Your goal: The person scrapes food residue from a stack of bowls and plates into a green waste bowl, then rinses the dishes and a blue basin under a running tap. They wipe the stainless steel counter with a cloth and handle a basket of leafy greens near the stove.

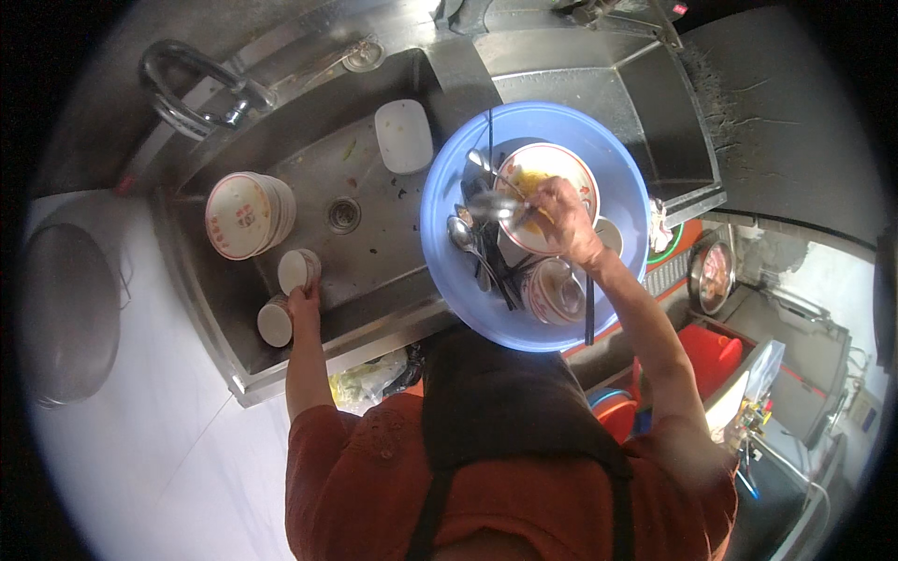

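My left hand (pixel 304 303) is shut on a stack of small white bowls (pixel 295 271) in the left sink basin. Beside it lies another small bowl stack (pixel 275 322). A stack of large patterned bowls (pixel 240 216) lies tilted farther up. My right hand (pixel 567 217) grips a metal spoon (pixel 494 207), blurred, over a patterned bowl (pixel 537 165) with yellow food remains. This bowl sits in a blue plastic basin (pixel 449 294), among spoons (pixel 461 233), dark chopsticks (pixel 589 312) and more bowls (pixel 547 291). My right fingertips are partly hidden.
A white rectangular dish (pixel 404 136) lies near the drain (pixel 344 214), with food scraps around. A chrome faucet (pixel 238 105) rises behind the left basin. The blue basin overlaps the sink divider and the second sink basin (pixel 568 88). At right stand a metal bowl (pixel 711 277) and red containers (pixel 708 354).
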Motion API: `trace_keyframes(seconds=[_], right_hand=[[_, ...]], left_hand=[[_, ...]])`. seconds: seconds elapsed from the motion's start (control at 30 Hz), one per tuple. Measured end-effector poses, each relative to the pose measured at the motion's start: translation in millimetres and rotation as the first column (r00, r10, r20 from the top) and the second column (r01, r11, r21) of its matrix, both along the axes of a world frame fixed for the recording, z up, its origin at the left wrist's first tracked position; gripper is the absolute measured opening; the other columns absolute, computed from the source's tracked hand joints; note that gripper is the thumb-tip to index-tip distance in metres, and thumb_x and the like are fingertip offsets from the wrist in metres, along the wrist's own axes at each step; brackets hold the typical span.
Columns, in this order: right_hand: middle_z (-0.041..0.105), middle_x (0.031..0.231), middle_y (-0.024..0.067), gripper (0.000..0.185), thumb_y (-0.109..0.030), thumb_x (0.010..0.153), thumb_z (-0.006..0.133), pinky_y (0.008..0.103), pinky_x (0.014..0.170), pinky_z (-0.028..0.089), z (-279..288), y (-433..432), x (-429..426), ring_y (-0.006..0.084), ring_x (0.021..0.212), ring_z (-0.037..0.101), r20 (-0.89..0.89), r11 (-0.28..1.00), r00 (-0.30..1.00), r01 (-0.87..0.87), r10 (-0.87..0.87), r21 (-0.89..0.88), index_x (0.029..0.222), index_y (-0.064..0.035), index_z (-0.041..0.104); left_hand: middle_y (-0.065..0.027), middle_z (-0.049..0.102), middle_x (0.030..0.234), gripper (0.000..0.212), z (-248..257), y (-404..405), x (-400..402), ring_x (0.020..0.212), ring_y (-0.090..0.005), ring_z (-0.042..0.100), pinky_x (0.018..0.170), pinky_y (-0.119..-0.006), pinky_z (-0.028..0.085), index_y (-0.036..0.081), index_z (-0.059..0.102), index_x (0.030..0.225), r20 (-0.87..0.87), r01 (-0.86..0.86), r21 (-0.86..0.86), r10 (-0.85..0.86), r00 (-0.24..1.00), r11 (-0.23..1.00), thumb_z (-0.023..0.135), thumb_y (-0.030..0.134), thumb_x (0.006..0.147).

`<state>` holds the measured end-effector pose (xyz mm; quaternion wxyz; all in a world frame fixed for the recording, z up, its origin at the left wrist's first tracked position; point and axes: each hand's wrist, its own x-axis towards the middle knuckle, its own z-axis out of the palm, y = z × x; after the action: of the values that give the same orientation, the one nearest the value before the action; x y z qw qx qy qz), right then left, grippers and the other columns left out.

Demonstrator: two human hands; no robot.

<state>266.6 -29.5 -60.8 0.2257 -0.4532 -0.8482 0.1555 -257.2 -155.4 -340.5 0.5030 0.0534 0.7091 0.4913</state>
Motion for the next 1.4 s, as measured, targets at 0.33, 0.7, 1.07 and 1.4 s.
trace_keyframes(seconds=[0.33,0.7,1.07,1.4], right_hand=[[0.058,0.076,0.0197,0.025,-0.021,0.079,0.059,0.0407,0.063,0.043,-16,42,-44,0.0365,0.069,0.057,-0.047,0.867,0.942,0.286,-0.332,-0.408,0.096,-0.0028,0.053],[0.061,0.072,0.0091,0.025,-0.022,0.076,0.065,0.0306,0.065,0.045,-25,52,-38,0.0162,0.068,0.057,0.022,0.769,0.977,0.182,-0.214,-0.612,0.091,-0.0024,0.060],[0.062,0.080,0.0038,0.020,-0.021,0.087,0.053,0.0270,0.069,0.043,73,8,13,0.0115,0.075,0.054,-0.464,0.748,0.641,0.277,-0.611,-0.603,0.093,-0.0020,0.058],[0.063,0.089,0.0111,0.016,-0.013,0.091,0.044,0.0252,0.068,0.046,56,-29,83,0.0128,0.072,0.055,-0.765,0.762,0.183,0.383,-0.617,-0.523,0.092,-0.0019,0.055]], left_hand=[[-0.0199,0.049,0.102,0.036,127,35,77,0.090,-0.0317,0.053,0.074,-0.041,0.052,-0.003,0.037,0.115,0.079,-0.517,-0.242,0.548,0.833,0.821,0.049,0.013,0.085],[-0.0052,0.060,0.091,0.020,285,58,201,0.073,-0.0108,0.056,0.059,-0.021,0.042,0.005,0.054,0.103,-0.230,0.210,0.447,-0.115,0.966,0.869,0.055,0.010,0.083],[-0.0074,0.056,0.097,0.053,236,128,303,0.080,-0.0160,0.057,0.067,-0.028,0.047,-0.001,0.041,0.124,-0.319,0.887,0.227,-0.830,0.458,0.402,0.059,0.008,0.076],[-0.0141,0.057,0.101,0.038,227,139,355,0.085,-0.0260,0.060,0.074,-0.037,0.050,0.004,0.044,0.111,0.267,0.815,0.072,-0.798,0.540,0.576,0.048,-0.001,0.074]])
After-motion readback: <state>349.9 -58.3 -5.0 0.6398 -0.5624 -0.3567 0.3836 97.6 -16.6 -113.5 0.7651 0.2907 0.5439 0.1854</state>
